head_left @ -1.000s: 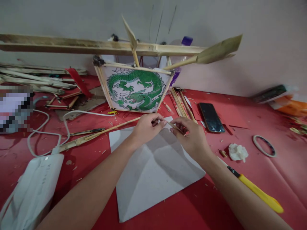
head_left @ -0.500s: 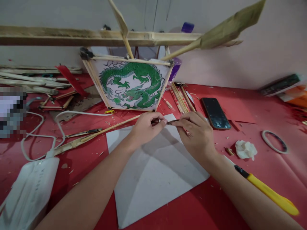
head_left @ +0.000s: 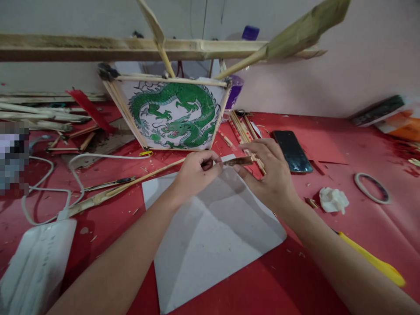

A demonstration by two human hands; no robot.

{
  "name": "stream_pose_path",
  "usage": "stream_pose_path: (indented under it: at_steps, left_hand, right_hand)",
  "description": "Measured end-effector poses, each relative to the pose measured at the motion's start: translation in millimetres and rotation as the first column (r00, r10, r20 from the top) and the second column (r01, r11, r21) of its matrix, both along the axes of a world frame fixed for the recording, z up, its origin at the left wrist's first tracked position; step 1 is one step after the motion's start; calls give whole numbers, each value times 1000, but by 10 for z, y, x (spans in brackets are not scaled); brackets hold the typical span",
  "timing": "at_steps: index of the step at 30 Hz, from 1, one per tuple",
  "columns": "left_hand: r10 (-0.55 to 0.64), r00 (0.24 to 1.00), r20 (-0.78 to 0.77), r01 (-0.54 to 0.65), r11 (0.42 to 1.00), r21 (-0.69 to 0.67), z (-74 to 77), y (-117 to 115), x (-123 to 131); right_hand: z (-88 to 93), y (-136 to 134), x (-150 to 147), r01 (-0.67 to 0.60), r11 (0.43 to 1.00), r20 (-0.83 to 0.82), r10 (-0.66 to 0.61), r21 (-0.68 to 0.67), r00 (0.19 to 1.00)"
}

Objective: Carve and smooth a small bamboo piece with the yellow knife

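Observation:
My left hand [head_left: 196, 173] is closed in a pinch on one end of a short brown bamboo strip [head_left: 238, 161]. My right hand [head_left: 269, 173] holds the strip's other end between thumb and fingers, with the fingers partly spread. Both hands hover over the far corner of a white paper sheet [head_left: 210, 236] lying on the red table [head_left: 328, 183]. Just beyond them stands a bamboo-framed panel with a green dragon picture [head_left: 173, 114].
A long bamboo beam [head_left: 98, 48] and a bamboo paddle [head_left: 295, 35] cross overhead. A phone [head_left: 292, 151], crumpled tissue [head_left: 333, 200], tape ring [head_left: 372, 188] and yellow cutter [head_left: 374, 260] lie to the right. Bamboo sticks [head_left: 244, 131], a long bamboo stick [head_left: 124, 186], white cable [head_left: 65, 175] and white charger [head_left: 36, 267] are to the left.
My right hand has shifted along the strip and opened its fingers more; the strip now shows flat between both hands. The view has drifted slightly.

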State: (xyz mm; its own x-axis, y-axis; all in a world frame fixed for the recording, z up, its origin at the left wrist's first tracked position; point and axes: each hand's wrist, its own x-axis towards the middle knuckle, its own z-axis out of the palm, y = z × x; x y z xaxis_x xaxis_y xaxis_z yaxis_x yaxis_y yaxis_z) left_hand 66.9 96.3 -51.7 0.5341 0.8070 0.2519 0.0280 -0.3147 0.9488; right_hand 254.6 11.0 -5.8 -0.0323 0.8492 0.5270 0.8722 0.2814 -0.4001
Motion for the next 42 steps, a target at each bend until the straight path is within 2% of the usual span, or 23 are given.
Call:
stream_pose_path:
  at_steps: [4, 7, 11, 16, 21, 26, 34, 42]
  left_hand:
    - [2, 999, 33, -2, 1000, -1, -8, 5, 2]
    - [-3, 999, 45, 4, 1000, -6, -10, 9, 7]
    - [-14, 999, 46, 16, 999, -48, 30, -5, 1]
    - [-45, 998, 41, 48, 996, -69, 83, -22, -10]
    - [-40, 998, 45, 44, 996, -77, 65, -7, -2]
    - [-12, 999, 39, 16, 993, -113, 58, -6, 4]
    - [1, 1000, 31, 2, 996, -86, 67, 1, -8]
    - [-27, 998, 54, 31, 996, -80, 78, -8, -9]
  right_hand:
    - [-11, 21, 58, -57, 978, -234, 9, -199, 972]
    - [-52, 18, 60, -37, 968, -287, -37, -250, 957]
    - [-85, -2, 32, 1, 981, -287, -58, -194, 956]
    - [-85, -16, -1, -44, 991, -319, 1, -129, 948]
    - [-103, -3, -6, -54, 997, -322, 31, -62, 946]
    - [-148, 32, 20, -31, 997, -398, 0, -71, 917]
    - [-194, 66, 51, -34, 991, -512, -37, -129, 858]
    - [-183, 43, 22, -8, 996, -498, -39, -92, 866]
